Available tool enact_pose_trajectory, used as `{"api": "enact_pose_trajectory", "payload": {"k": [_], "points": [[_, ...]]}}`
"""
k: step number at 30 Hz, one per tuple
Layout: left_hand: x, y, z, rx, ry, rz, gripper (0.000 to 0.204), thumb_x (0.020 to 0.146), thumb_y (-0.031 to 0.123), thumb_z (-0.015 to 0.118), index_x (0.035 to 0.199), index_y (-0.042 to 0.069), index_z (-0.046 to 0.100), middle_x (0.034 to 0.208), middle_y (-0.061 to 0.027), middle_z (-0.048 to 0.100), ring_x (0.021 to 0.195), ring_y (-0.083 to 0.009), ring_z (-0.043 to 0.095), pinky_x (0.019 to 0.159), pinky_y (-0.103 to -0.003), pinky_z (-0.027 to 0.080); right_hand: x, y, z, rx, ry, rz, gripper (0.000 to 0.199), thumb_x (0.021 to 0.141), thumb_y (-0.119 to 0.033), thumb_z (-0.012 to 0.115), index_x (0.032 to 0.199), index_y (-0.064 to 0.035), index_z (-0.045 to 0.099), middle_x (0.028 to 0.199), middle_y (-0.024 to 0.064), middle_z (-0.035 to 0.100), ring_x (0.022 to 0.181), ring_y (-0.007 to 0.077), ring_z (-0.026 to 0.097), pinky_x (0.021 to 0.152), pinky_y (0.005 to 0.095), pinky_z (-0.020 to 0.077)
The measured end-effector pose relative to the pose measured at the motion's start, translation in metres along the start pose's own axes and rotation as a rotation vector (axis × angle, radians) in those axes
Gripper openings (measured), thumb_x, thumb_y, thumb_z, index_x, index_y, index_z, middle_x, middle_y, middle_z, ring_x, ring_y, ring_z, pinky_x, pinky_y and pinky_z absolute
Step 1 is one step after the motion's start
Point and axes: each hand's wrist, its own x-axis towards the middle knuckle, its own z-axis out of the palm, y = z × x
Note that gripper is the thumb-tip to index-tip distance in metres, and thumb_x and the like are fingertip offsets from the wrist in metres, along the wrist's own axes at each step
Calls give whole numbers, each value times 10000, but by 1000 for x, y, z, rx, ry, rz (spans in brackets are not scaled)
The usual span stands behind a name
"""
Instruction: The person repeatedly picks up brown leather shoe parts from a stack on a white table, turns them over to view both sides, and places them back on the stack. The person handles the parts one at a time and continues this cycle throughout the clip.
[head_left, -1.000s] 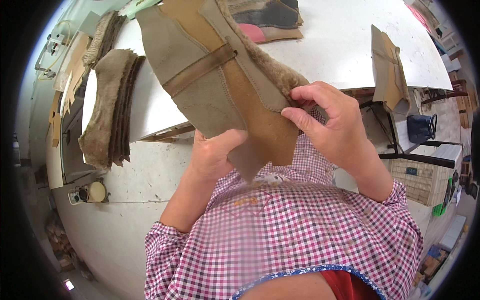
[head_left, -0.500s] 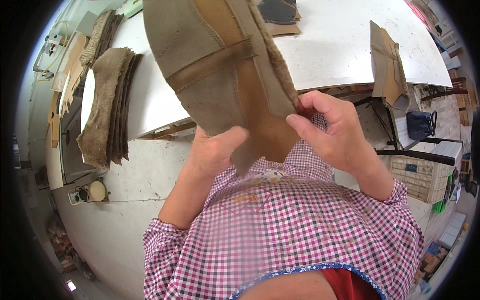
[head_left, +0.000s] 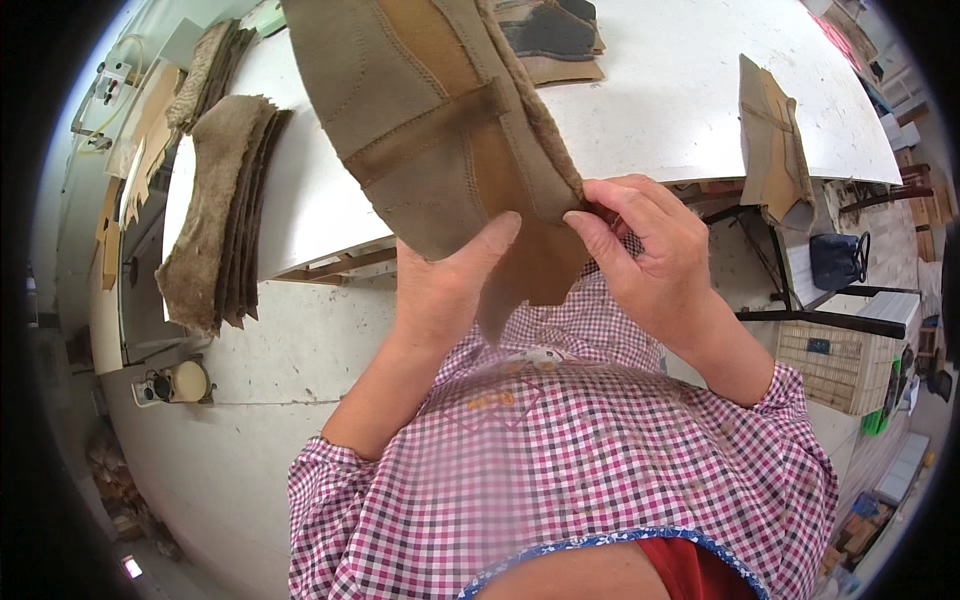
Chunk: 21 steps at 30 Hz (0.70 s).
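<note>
Held up in front of me is a grey-brown boot upper (head_left: 400, 130), with stitched seams, a tan middle panel, a strap across it and a fuzzy brown edge. Its top runs out of the picture. My left hand (head_left: 445, 290) grips the lower left part, thumb lying on the front and the other fingers hidden behind. At the lower right edge, my right hand (head_left: 650, 245) pinches the piece between thumb and fingers. The upper's lower end hangs over my checked apron (head_left: 600, 430).
Behind it stands a white table (head_left: 670, 110). A stack of fleece pieces (head_left: 215, 210) overhangs its left edge; another stitched piece (head_left: 770, 140) overhangs the right. Dark cut pieces (head_left: 550, 30) lie farther back. A bag (head_left: 838, 260) and a plastic crate (head_left: 835, 365) are at right.
My left thumb has slid up and inward across the front of the boot upper. My right hand has shifted slightly left along its edge, still pinching.
</note>
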Motion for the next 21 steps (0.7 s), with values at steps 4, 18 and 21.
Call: {"api": "enact_pose_trajectory", "payload": {"k": [4, 18, 21], "points": [[-1, 0, -1, -18, -31, -9, 361, 844, 36, 686, 1178, -14, 559, 1106, -97, 628, 984, -183, 615, 856, -321, 509, 5, -4, -3, -24, -24, -6, 182, 774, -70, 757, 903, 11, 657, 759, 89, 641, 603, 188, 616, 527, 285, 496], [-5, 1, 6, 8, -67, -49, 329, 846, 83, 721, 1129, -14, 586, 1049, -88, 648, 946, -180, 629, 817, -309, 529, -5, 7, -5, 452, -99, 191, 84, 820, -29, 705, 821, 10, 630, 693, 73, 593, 579, 99, 556, 507, 223, 439], [-5, 1, 2, 60, -92, -60, 345, 848, 100, 729, 1139, -12, 580, 1064, -93, 648, 962, -186, 630, 827, -317, 532, -1, 0, -2, 310, -28, 147, 84, 829, -34, 702, 821, 8, 630, 704, 79, 601, 586, 104, 564, 506, 223, 442]]}}
